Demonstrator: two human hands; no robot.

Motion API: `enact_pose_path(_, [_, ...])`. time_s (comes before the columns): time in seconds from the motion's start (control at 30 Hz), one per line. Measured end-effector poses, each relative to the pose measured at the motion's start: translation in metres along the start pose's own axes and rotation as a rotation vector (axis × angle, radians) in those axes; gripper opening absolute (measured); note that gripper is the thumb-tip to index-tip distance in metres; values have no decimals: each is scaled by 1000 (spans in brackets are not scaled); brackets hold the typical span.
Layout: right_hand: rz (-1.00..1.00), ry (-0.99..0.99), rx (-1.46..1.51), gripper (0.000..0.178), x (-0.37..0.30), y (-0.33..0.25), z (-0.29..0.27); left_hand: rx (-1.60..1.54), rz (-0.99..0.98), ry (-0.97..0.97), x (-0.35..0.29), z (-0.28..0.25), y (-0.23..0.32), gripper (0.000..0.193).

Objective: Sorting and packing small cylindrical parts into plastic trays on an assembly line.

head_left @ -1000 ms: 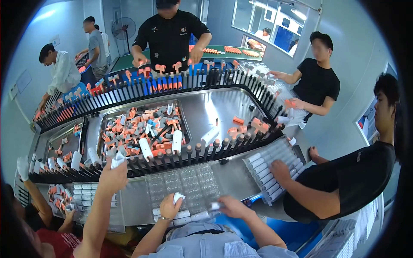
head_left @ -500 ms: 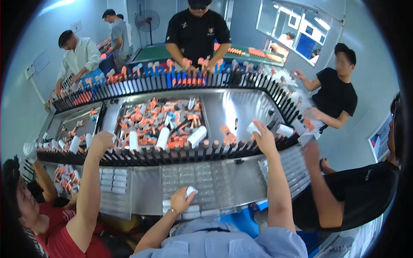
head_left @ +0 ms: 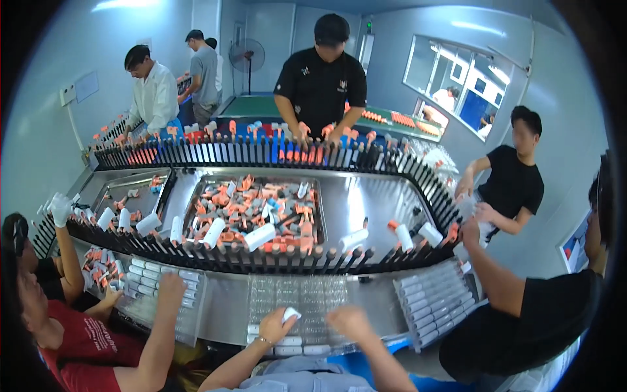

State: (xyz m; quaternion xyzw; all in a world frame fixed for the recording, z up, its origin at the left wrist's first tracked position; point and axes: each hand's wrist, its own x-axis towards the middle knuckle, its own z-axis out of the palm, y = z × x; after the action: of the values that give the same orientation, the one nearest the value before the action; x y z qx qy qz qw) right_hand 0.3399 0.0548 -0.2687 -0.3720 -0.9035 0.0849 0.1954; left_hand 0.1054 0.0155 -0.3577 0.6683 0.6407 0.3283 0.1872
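Observation:
My left hand (head_left: 275, 326) is closed round a short white cylindrical casing (head_left: 291, 315), held over the near part of a clear plastic blister tray (head_left: 297, 293). White casings (head_left: 288, 342) lie in the tray's nearest rows, partly hidden by my left hand. To the right of it, above the tray's right edge, my right hand (head_left: 349, 322) is smeared by motion, and I cannot make out its fingers. Beyond the tray, a white casing (head_left: 354, 239) sits tilted on the curved line of black upright pegs (head_left: 287, 260). More white casings (head_left: 260, 236) stand on the pegs.
A metal tray heaped with orange and grey parts (head_left: 255, 206) lies inside the peg loop. Co-workers' arms reach in at left (head_left: 163, 320) and right (head_left: 499, 274). Filled blister trays (head_left: 434, 300) flank mine. A person in black (head_left: 320, 85) works across the loop.
My right hand has come back from the pegs toward me; the white casing it touched now sits on them. The pegged casings have shifted left. My left hand still holds its casing.

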Motion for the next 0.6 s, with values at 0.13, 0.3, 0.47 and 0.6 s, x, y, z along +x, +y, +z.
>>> enact_pose_path(0.13, [-10, -293, 105, 17, -68, -18, 71, 33, 48, 7, 1, 5, 0, 37])
enact_pose_path(0.3, [81, -202, 108, 26, -67, -38, 79, 30, 25, 22, 2, 2, -2, 38])
enact_pose_path(0.47, [78, -153, 244, 36, -64, -16, 73, 80, 33, 69, 12, 12, 6, 36])
enact_pose_path(0.6, [470, -95, 597, 44, -56, 8, 42, 82, 54, 77, 17, 26, 5, 34])
